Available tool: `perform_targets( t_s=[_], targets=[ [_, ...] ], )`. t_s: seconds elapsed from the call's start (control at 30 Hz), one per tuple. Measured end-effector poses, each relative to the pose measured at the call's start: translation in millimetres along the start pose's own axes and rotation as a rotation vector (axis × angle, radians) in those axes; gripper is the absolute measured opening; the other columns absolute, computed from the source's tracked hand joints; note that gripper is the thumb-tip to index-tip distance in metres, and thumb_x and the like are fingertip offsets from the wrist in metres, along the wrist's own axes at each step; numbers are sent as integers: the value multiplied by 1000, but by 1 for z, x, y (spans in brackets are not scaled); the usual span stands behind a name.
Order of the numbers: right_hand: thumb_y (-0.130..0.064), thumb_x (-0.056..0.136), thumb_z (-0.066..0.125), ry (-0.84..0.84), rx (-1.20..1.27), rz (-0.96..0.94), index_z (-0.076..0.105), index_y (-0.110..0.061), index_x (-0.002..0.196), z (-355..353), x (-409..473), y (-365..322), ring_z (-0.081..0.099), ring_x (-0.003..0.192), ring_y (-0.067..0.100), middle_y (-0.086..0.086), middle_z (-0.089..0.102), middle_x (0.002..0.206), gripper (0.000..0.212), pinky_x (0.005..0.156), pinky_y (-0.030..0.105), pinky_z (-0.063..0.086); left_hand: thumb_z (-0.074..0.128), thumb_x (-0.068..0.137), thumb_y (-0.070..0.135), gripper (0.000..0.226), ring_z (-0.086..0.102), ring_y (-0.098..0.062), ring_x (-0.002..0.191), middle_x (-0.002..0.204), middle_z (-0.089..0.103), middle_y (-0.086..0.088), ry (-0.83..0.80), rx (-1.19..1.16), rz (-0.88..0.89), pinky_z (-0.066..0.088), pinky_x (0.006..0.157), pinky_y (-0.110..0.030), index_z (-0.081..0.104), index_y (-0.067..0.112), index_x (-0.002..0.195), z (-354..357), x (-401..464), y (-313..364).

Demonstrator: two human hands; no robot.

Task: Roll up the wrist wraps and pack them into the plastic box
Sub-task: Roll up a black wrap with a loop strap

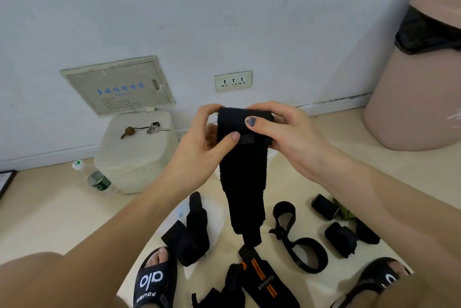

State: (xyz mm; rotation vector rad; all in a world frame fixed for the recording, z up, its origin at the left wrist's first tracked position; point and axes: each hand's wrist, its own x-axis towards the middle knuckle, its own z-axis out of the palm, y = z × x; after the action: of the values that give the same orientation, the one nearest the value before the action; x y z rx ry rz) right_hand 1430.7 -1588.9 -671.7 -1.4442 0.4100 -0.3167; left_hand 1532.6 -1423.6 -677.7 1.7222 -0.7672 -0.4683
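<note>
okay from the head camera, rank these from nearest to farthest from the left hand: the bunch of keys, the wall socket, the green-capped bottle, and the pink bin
From the left hand, as the head view shows them:
1. Bunch of keys, just to its left on the white stool.
2. Wall socket, above and slightly right, on the wall.
3. Green-capped bottle, lower left on the floor.
4. Pink bin, far right.

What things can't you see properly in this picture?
All in the head view:
- Plastic box: mostly hidden by the hanging black wrist wrap.
- Left hand fingers: tips hidden behind the wrap.
- Right hand fingers: curled behind the roll.
- Orange-striped wrap: cut off by the bottom edge.
</note>
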Motion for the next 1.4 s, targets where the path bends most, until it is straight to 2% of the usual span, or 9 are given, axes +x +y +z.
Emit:
perform_targets(
  t_s=[0.13,0.33,0.7,0.87,0.97,1.03,1.1,1.23,1.4],
  targets=[
    [-10,94,71,-69,138,39,69,-10,124,-2,0,-3,73,99,23,18,72,118,30,93,37,59,68,99,26,45,73,-31,89,105,73,-5,-49,38,17,60,91,-42,48,45,135,-8,1,4],
    [-1,89,73,-82,85,11,71,-10,118,2,-1,1,70,100,24,25,68,123,31,94,37,59,70,97,21,39,77,-26,83,116,66,-5,-136,86,47,62,84,-47,53,43,125,-16,2,5],
    [-18,76,77,-47,-296,-248,71,-32,103,5,-3,4,70,101,22,-6,74,101,32,91,49,59,51,106,24,21,70,-15,90,109,68,5,-214,-363,-160,56,77,-26,56,26,126,-5,3,6],
    [-9,80,84,-64,-284,-174,66,-28,115,1,-1,4,70,104,22,0,72,112,43,96,44,58,55,103,9,19,67,-19,87,106,66,-6,-197,-402,-137,55,75,-25,58,23,115,-7,6,4],
    [-28,81,84,-131,-188,-3,61,-33,127,-1,-1,1,70,111,14,1,69,122,52,102,40,56,57,100,3,23,65,-20,92,106,65,-7,-181,-403,-99,53,78,-25,60,23,110,-9,8,4],
    [-40,89,77,-149,-171,51,61,-32,123,4,-2,3,70,111,15,2,69,121,39,102,46,56,62,95,2,25,64,-21,95,106,64,-8,-174,-411,-74,52,81,-26,60,24,107,-10,8,3],
    [-46,96,68,-110,-216,34,61,-33,114,10,-3,6,70,111,19,3,70,117,23,99,52,56,63,87,4,26,63,-21,95,104,63,-9,-174,-411,-60,52,80,-27,61,24,104,-8,7,3],
    [-53,85,69,-73,-228,-42,63,-35,106,12,-3,7,67,111,26,8,68,112,28,101,56,53,60,85,2,26,65,-21,96,106,65,-10,-194,-452,-70,53,80,-26,61,23,100,-7,5,2],
    [-31,87,76,-69,-122,-89,66,-29,110,10,-1,7,68,110,33,11,71,111,25,101,53,55,59,99,31,31,69,-11,100,123,67,5,-152,-470,-165,55,87,-31,53,32,130,-2,5,5]
  ],
)
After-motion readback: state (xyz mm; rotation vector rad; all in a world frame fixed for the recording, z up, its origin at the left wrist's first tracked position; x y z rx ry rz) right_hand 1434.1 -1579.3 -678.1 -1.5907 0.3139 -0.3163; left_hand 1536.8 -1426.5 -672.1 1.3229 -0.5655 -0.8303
